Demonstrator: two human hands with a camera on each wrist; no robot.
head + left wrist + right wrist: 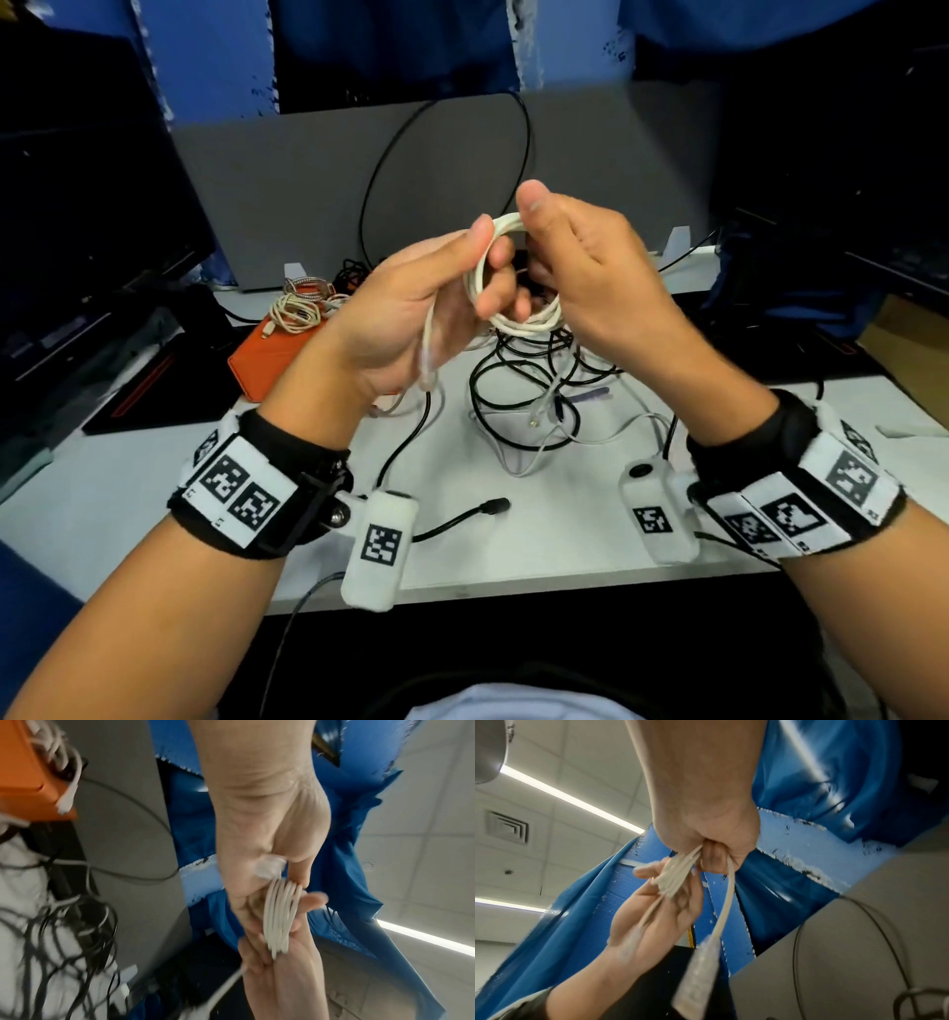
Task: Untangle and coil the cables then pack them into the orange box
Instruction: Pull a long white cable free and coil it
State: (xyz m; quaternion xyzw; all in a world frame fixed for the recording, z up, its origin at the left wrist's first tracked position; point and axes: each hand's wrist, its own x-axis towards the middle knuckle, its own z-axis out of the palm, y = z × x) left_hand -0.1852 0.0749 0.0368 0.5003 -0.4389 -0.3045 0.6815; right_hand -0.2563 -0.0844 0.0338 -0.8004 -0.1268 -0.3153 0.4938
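Both hands: my left hand [411, 308] and right hand [580, 267] clamp the white cable coil [513, 313].
Risk: loosening my grip may spring the loops apart.

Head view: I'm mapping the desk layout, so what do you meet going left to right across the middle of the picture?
Orange box → left hand → white cable coil → right hand. The black cable tangle lies below the coil, so I leave it out of the order.
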